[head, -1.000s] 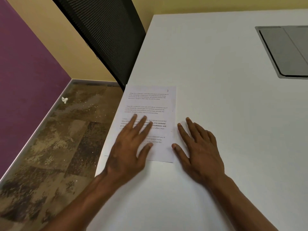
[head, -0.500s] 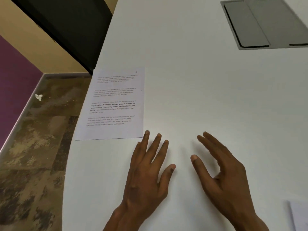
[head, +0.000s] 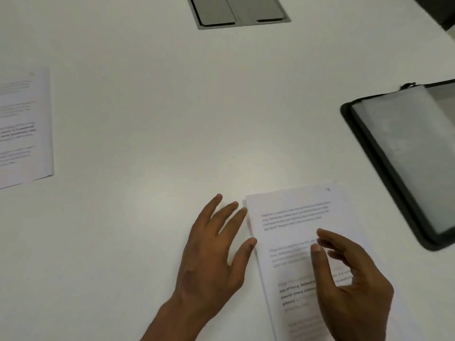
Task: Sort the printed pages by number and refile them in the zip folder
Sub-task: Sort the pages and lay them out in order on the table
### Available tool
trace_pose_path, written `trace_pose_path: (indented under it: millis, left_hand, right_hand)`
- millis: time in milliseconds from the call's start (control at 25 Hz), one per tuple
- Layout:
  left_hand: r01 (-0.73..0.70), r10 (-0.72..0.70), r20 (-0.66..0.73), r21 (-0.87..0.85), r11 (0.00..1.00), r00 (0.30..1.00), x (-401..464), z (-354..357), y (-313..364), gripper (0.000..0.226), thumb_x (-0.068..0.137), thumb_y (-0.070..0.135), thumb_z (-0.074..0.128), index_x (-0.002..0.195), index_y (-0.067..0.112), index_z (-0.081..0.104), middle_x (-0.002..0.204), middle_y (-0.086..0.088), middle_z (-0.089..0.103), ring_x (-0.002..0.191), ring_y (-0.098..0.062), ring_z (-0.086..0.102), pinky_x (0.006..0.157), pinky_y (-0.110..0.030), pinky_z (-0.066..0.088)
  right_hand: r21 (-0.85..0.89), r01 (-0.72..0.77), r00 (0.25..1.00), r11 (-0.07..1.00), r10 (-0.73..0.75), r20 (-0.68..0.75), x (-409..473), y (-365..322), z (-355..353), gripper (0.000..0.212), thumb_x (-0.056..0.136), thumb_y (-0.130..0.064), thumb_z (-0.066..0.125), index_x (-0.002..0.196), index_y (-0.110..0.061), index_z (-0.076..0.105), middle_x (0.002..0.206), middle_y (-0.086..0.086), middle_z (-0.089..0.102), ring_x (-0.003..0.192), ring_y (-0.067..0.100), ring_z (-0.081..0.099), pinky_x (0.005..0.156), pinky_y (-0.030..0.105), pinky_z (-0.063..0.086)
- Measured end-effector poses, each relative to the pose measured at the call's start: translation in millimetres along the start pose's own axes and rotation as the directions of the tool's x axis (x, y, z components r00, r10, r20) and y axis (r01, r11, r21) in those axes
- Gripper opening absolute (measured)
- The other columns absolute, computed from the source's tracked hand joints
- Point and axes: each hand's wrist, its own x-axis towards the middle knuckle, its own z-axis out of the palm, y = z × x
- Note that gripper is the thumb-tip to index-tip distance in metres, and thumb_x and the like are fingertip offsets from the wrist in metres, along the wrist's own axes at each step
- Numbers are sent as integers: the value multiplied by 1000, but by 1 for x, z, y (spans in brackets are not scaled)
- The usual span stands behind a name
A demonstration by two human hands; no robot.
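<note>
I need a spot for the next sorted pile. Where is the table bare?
The widest bare stretch of table runs between the single page at left, the grey hatch at the far edge and the zip folder at right. It is crowded near right, where both hands meet the stack.

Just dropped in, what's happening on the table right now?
A person is sorting printed pages. One page lies set aside at the far left. Both hands are at the stack of pages in front: left hand flat beside its edge, right hand curled above it, holding nothing. The zip folder lies open to the right.
</note>
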Motion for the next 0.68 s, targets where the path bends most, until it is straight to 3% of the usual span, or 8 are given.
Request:
trace_pose_path:
  millis: [120,280,400,480,560,680]
  left_hand:
    - [47,-49,47,41,998,998,13,21,17,57,93,51,56,143,24,51,148,8,48,147,-12,26,114,-37,37]
    - [94,-122,157,175,980,980,28,39,28,75,89,60,47,155,29,29,154,0,40,142,-22,31,116,-43,29]
    - [87,-100,90,132,987,991,33,43,39,69,91,48,53,154,28,32,136,-1,52,126,-20,44,106,-37,35]
    - [89,-89,7,4,996,996,31,43,54,59,95,31,56,151,28,38,121,2,58,111,-13,51,97,-21,42]
    - [-17,14,-38,-68,998,999,24,42,74,55,94,14,55,148,21,45,107,4,60,97,-11,56,84,-12,45]
    - [-275,275,10,-24,961,961,-1,48,92,64,84,-1,59,145,14,48,98,1,60,96,-15,53,95,-27,45]
  right_hand:
    - [-73,58,998,996,-55,41,0,32,-7,30,88,-36,64,113,-20,72,114,-7,70,104,10,65,94,14,48]
    - [-126,183,980,975,-172,97,-7,65,9,35,86,-23,72,120,-15,69,122,-3,67,114,10,60,100,30,51]
    - [-136,194,979,971,-183,92,-12,76,19,38,83,-23,75,120,-17,70,123,-4,67,115,8,58,100,33,51]
    - [-106,169,984,980,-162,73,-11,75,18,37,86,-32,71,121,-19,70,122,-5,68,114,7,60,101,28,49]
    - [30,63,996,998,-65,56,-7,71,10,33,94,-41,58,117,-21,70,119,-8,70,112,8,64,97,28,52]
    - [394,-212,976,895,175,129,4,69,-9,53,102,-54,33,109,-21,74,107,-7,75,105,14,69,90,27,54]
